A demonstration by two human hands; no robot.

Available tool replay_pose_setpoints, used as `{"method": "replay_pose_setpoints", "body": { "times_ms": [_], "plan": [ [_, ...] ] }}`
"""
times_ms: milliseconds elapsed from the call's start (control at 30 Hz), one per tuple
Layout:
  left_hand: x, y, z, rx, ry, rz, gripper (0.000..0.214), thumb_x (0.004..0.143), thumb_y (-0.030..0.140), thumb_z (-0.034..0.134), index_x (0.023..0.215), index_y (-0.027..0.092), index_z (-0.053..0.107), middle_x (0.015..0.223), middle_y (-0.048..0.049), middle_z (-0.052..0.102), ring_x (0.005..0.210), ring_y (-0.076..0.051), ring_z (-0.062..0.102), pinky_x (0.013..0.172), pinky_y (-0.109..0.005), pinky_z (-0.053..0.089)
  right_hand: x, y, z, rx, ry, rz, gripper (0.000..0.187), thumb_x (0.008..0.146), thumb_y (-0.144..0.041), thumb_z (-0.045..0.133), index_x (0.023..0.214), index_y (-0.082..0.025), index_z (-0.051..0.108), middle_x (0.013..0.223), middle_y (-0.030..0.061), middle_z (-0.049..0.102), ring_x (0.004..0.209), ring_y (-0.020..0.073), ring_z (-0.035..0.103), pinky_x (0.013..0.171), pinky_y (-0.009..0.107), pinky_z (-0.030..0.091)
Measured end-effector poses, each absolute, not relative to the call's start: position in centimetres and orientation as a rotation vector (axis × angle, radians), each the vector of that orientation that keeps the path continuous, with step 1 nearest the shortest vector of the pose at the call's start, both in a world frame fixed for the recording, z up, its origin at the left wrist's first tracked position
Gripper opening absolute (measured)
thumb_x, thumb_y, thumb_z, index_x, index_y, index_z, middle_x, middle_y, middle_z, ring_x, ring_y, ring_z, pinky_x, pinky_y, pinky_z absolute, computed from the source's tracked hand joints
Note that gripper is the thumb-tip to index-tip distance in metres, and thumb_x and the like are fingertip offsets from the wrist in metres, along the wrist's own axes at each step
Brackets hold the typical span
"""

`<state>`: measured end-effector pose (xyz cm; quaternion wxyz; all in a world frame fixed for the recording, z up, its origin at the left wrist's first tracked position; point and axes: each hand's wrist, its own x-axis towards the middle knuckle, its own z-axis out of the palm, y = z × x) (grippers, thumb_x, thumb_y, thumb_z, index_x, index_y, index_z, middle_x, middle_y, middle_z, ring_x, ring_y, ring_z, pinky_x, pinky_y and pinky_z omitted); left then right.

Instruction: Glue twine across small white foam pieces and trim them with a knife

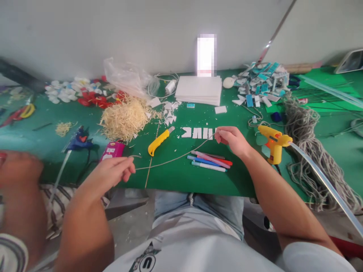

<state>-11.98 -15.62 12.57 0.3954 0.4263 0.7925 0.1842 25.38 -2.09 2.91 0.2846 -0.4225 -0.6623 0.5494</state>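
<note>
A thin grey cord (176, 159) stretches in a slack curve between my two hands, over the green table. My left hand (117, 169) is closed on one end, and a short tail sticks out above the fingers. The other end is pinched in my right hand (230, 139), beside a row of small white cut pieces (195, 133). Part of the rightmost piece is hidden by my right hand. Between the hands lie a yellow utility knife (159, 143) with some blade showing and several coloured marker pens (211, 161).
A yellow glue gun (273, 144) with a long glue stick stands right of my right hand, by a heap of grey cord (306, 143). Behind are straw shreds (124, 117), white boards (198, 88) and scraps (261, 83). A co-worker's hand (19, 168) is at left.
</note>
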Motion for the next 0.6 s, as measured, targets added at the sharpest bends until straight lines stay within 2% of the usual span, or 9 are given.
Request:
{"method": "replay_pose_setpoints", "body": {
  "times_ms": [33,67,133,233,300,333,400,500,600],
  "plan": [
    [-12.2,-15.8,12.7,1.113,2.02,0.403,0.036,0.074,0.06,0.082,0.058,0.029,0.075,0.044,0.0035,0.056,0.046,-0.016,0.047,0.052,-0.026,0.033,25.3,-2.2,3.2,-1.119,-1.765,1.452,0.028,0.108,-0.043,0.068,0.103,-0.017,0.077,0.1,0.0045,0.076,0.086,0.0185,0.071,0.08,0.036,0.063],
    [-12.4,-15.8,12.8,1.163,2.051,0.349,0.03,0.074,0.058,0.083,0.063,0.031,0.078,0.046,0.0052,0.058,0.048,-0.016,0.049,0.056,-0.026,0.035,25.1,-2.3,3.4,-1.109,-1.757,1.433,0.035,0.108,-0.04,0.064,0.082,-0.018,0.072,0.078,0.001,0.067,0.071,0.0152,0.062,0.07,0.032,0.056],
    [-12.6,-15.5,13.3,1.3,2.203,0.263,0.023,0.072,0.055,0.083,0.065,0.033,0.08,0.054,0.0068,0.067,0.055,-0.018,0.057,0.062,-0.028,0.039,24.8,-2.5,3.9,-1.088,-1.744,1.404,0.04,0.101,-0.035,0.061,0.064,-0.022,0.061,0.06,-0.0035,0.048,0.058,0.0125,0.044,0.059,0.031,0.042],
    [-11.0,-14.1,14.1,1.535,2.546,0.43,0.027,0.067,0.055,0.081,0.056,0.032,0.072,0.057,0.0057,0.068,0.059,-0.022,0.06,0.063,-0.032,0.041,24.3,-2.7,4.5,-1.068,-1.753,1.401,0.037,0.094,-0.039,0.061,0.061,-0.024,0.059,0.055,-0.0054,0.039,0.054,0.0123,0.034,0.056,0.032,0.031],
    [-8.3,-12.5,14.0,1.731,2.479,1.077,0.024,0.073,0.05,0.079,0.062,0.03,0.071,0.056,0.0061,0.065,0.059,-0.019,0.058,0.065,-0.031,0.044,23.9,-2.9,4.7,-1.049,-1.772,1.401,0.036,0.092,-0.044,0.063,0.062,-0.024,0.062,0.055,-0.0052,0.04,0.056,0.0128,0.034,0.057,0.032,0.03],
    [-6.6,-11.5,13.6,1.825,2.191,1.261,0.021,0.077,0.046,0.078,0.067,0.029,0.073,0.065,0.0049,0.072,0.065,-0.018,0.064,0.068,-0.031,0.049,23.8,-2.9,4.8,-1.037,-1.784,1.398,0.036,0.091,-0.046,0.065,0.062,-0.024,0.063,0.056,-0.005,0.041,0.057,0.0131,0.035,0.058,0.032,0.031],
    [-3.0,-9.2,12.1,1.871,1.708,1.145,0.011,0.083,0.039,0.077,0.086,0.028,0.08,0.089,0.001,0.084,0.083,-0.019,0.075,0.084,-0.032,0.059,23.5,-3.0,4.9,-1.01,-1.805,1.397,0.038,0.09,-0.05,0.067,0.063,-0.024,0.066,0.056,-0.0049,0.042,0.058,0.0135,0.038,0.059,0.032,0.032],
    [0.9,-6.2,9.4,1.704,1.403,0.836,0.028,0.081,0.041,0.08,0.105,0.026,0.083,0.109,-0.004,0.086,0.104,-0.023,0.079,0.097,-0.032,0.061,23.2,-3.0,4.7,-0.985,-1.805,1.404,0.044,0.092,-0.058,0.067,0.065,-0.023,0.067,0.056,-0.0056,0.043,0.056,0.0125,0.037,0.058,0.031,0.032],
    [1.8,-4.6,7.6,1.564,1.258,0.661,0.033,0.084,0.048,0.078,0.104,0.022,0.082,0.09,-0.0044,0.083,0.089,-0.023,0.078,0.082,-0.032,0.062,23.1,-3.0,4.6,-0.985,-1.757,1.408,0.05,0.094,-0.064,0.068,0.066,-0.023,0.065,0.056,-0.006,0.044,0.054,0.0113,0.035,0.055,0.03,0.031]
  ]
}}
